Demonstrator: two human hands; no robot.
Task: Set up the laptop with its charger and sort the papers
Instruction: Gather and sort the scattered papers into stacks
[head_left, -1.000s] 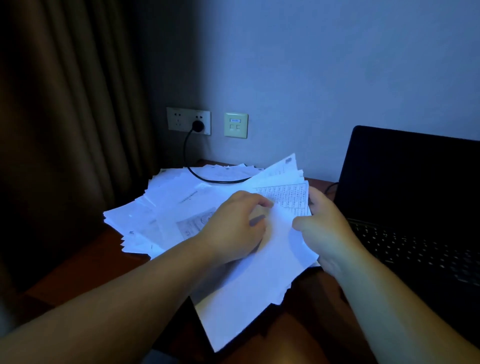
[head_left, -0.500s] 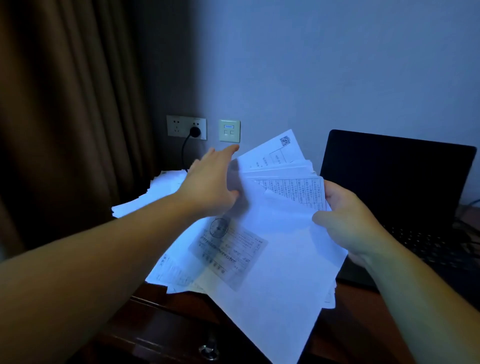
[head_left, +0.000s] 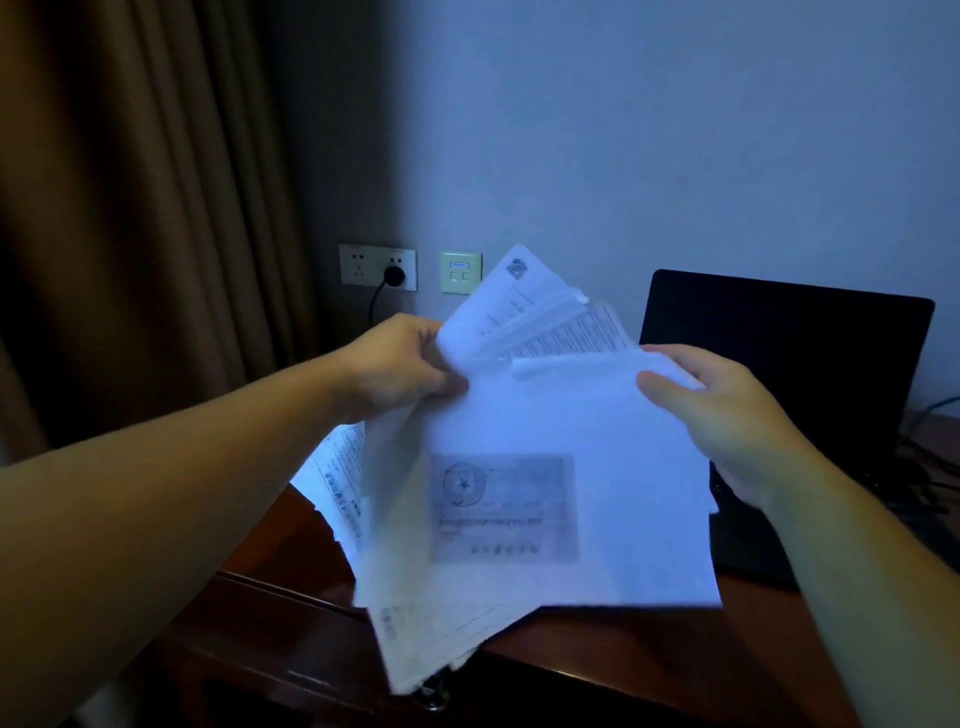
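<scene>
A loose sheaf of white papers (head_left: 613, 467) hangs upright above the desk, fanned and uneven, its front sheet showing a grey printed block with a round seal. My left hand (head_left: 400, 366) grips the sheaf's upper left edge. My right hand (head_left: 711, 410) holds the upper right edge, thumb on the front sheet. The black laptop (head_left: 779, 338) stands open with a dark screen at the right, its keyboard mostly behind my right arm. A black charger plug (head_left: 395, 274) sits in the wall socket (head_left: 358, 265), its cable dropping behind my left hand.
The dark wooden desk (head_left: 597, 654) lies below the papers, with a drawer front and a metal pull (head_left: 431, 696) at its near edge. A brown curtain (head_left: 130, 234) fills the left side. A second wall plate (head_left: 461, 273) is beside the socket. Cables (head_left: 930, 478) trail at the far right.
The sheaf has been lifted off the desk and turned upright. My left hand went from lying flat against the sheets to gripping their upper left edge. My right hand rose with them.
</scene>
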